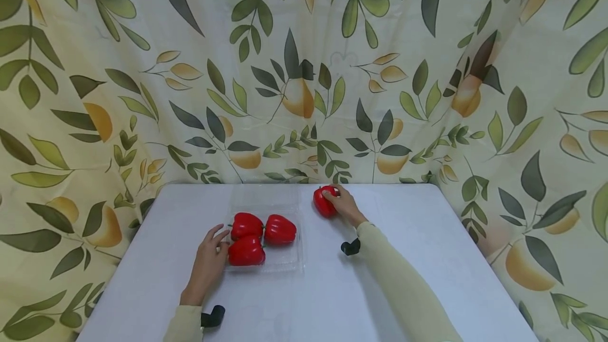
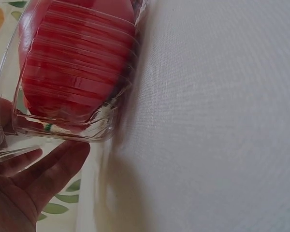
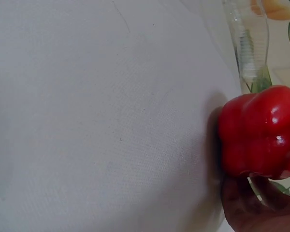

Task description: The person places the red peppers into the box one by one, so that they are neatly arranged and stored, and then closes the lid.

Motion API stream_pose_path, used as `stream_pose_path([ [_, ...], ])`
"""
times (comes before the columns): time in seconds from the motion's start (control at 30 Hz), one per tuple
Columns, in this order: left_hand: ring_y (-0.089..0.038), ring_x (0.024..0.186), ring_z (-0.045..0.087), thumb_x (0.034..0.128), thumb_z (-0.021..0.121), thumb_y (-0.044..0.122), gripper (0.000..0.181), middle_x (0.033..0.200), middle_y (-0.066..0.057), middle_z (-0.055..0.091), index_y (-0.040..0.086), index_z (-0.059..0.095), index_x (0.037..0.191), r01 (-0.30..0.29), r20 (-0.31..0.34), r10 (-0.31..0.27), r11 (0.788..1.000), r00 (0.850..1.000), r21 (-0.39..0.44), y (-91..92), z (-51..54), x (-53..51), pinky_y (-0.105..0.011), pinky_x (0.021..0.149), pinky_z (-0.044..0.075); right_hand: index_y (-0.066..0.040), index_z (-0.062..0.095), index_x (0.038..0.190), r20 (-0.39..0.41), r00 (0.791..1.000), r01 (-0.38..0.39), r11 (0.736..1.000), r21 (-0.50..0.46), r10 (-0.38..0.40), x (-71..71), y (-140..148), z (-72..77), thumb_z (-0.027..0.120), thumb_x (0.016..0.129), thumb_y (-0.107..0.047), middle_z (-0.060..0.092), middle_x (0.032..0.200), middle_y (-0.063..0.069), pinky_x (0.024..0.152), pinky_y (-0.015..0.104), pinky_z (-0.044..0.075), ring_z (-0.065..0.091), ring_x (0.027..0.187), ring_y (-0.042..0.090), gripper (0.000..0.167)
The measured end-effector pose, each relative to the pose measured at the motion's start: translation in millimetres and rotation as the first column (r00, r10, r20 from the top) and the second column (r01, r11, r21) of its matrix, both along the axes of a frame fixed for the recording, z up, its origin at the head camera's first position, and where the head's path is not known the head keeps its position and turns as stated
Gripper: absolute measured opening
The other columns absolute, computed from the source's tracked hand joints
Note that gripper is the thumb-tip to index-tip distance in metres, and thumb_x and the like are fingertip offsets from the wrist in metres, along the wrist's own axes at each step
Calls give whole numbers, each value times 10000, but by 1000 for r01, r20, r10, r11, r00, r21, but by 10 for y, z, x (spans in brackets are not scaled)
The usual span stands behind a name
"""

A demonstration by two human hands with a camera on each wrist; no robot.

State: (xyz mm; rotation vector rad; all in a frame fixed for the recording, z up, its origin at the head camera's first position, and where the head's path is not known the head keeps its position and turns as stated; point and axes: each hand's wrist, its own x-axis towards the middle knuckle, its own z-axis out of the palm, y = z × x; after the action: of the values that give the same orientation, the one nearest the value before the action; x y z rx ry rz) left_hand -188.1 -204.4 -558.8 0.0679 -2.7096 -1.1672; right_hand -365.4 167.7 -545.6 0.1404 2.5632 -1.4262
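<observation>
A clear plastic clamshell container (image 1: 290, 265) lies on the white table with three red bell peppers in it: one at the back left (image 1: 246, 225), one at the right (image 1: 280, 229) and one at the front left (image 1: 246, 251). My left hand (image 1: 207, 257) is at the container's left side, its fairly straight fingers (image 2: 63, 166) touching the ribbed plastic wall. To the right of the container, my right hand (image 1: 344, 205) grips another red bell pepper (image 1: 324, 202) near the table's back edge. Part of that hand is hidden behind the pepper in the right wrist view.
The container's transparent lid (image 1: 263, 194) is folded back toward the table's far edge. A leaf-patterned curtain (image 1: 304, 136) hangs behind and on both sides of the white table (image 1: 418, 236). Each wrist wears a black camera mount.
</observation>
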Motion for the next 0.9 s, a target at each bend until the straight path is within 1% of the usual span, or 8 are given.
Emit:
stream_pose_path([
  [0.23,-324,1107,663,973,549,118,388,1515,-135,429,24,580,1348,-3,11,3,1000,1000,-3,5,24,-9,-402,863,598,-187,327,1508,-12,1000,23,1000,-13,-23,56,25,24,570,951,-470,413,1483,162,1019,520,514,396,1358,387,670],
  [0.5,-317,1094,669,972,547,116,390,1518,-135,426,23,578,1350,1,15,-1,1000,1000,-2,20,22,-11,-397,861,598,-190,323,1503,-34,998,43,998,-43,-45,174,32,125,587,952,-440,420,1475,163,1002,519,526,398,1359,388,661],
  [0.6,-328,1107,661,972,548,120,396,1521,-142,421,19,573,1353,4,11,-4,1000,1000,-9,14,22,1,-409,874,593,-194,329,1498,-42,998,44,997,-69,-47,206,35,148,595,950,-430,427,1467,160,1004,515,526,402,1356,381,653],
  [0.77,-337,1120,652,968,554,114,403,1527,-144,412,20,568,1359,-7,20,8,1000,1000,-12,-11,18,35,-414,875,594,-201,336,1495,-47,999,14,989,-145,-21,248,32,201,605,949,-406,445,1452,151,1009,497,527,421,1347,367,642],
  [0.9,-332,1117,658,972,550,116,402,1530,-140,408,20,565,1362,6,21,-6,1000,1000,3,-3,10,22,-415,883,589,-214,347,1488,-56,998,17,983,-181,-28,290,40,275,618,941,-410,450,1447,145,1005,501,528,427,1341,371,642],
])
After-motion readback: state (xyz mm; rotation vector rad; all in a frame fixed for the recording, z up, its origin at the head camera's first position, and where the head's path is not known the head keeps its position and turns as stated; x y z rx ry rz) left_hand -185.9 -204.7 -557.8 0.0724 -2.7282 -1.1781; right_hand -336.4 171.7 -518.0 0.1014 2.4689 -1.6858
